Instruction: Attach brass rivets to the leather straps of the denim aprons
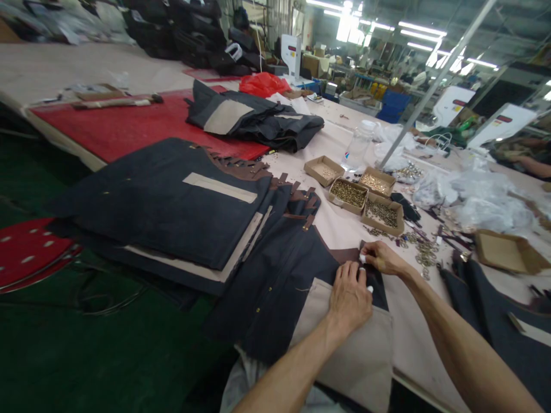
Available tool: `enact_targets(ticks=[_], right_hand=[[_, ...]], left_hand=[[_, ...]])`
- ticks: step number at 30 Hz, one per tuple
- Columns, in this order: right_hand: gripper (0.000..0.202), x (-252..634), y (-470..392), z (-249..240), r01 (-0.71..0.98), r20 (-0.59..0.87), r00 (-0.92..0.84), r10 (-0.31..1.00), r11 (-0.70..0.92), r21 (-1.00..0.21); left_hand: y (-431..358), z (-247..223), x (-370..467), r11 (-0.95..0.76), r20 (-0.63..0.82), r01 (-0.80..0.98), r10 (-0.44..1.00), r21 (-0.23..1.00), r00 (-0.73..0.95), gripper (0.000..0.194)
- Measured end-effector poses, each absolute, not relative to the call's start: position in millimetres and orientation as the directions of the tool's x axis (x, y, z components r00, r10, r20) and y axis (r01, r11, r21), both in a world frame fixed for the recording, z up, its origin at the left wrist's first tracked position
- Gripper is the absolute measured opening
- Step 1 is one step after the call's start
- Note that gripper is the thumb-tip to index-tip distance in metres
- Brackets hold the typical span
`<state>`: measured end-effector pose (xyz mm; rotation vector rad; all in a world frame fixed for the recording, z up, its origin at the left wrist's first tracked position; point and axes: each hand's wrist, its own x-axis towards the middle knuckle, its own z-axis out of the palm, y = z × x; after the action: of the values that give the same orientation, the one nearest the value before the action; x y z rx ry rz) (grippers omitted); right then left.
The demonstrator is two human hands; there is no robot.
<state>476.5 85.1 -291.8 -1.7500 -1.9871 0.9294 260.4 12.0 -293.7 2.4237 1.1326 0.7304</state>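
A dark apron (275, 275) with a large tan pocket (348, 344) and brown edging lies over the table's near edge. My left hand (350, 295) rests palm down on it above the pocket, fingers stretched over the cloth, white wrapping showing at a fingertip. Just beyond, my right hand (381, 258) pinches the apron's brown edging at its upper corner, with white wrapping on a finger too. Whatever small part may lie between those fingertips is hidden. To the left, a stack of similar dark aprons (172, 201) with brown tabs overlaps this one.
Small cardboard boxes of metal fittings (348, 195) stand beyond my hands, beside a clear plastic jar (359, 143). Loose rings (426, 252) and plastic bags (486, 195) lie to the right. A slanted metal pole (434, 86) rises behind. Further dark cloth (258, 120) lies by a red sheet (129, 126).
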Motion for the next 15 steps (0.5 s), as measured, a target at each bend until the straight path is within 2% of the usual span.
enact_targets(ticks=[4, 9, 12, 15], right_hand=[[0.012, 480.0, 91.5, -289.0, 0.690, -0.248, -0.126, 0.961, -0.094, -0.718], [0.016, 486.9, 104.0, -281.7, 0.624, -0.346, -0.184, 0.920, -0.163, -0.764], [0.025, 485.7, 109.9, -281.4, 0.669, -0.396, -0.153, 0.906, -0.200, -0.716], [0.031, 480.3, 111.1, -285.4, 0.721, -0.369, -0.016, 0.929, -0.245, -0.648]], left_hand=[[12.0, -295.3, 260.6, -0.606, 0.294, 0.597, 0.788, 0.526, 0.542, 0.047], [12.5, -295.2, 258.9, -0.615, 0.294, 0.585, 0.779, 0.528, 0.554, 0.047], [12.6, -296.0, 258.9, -0.605, 0.288, 0.583, 0.785, 0.542, 0.548, 0.046], [12.7, -297.2, 260.5, -0.598, 0.281, 0.585, 0.790, 0.549, 0.544, 0.046]])
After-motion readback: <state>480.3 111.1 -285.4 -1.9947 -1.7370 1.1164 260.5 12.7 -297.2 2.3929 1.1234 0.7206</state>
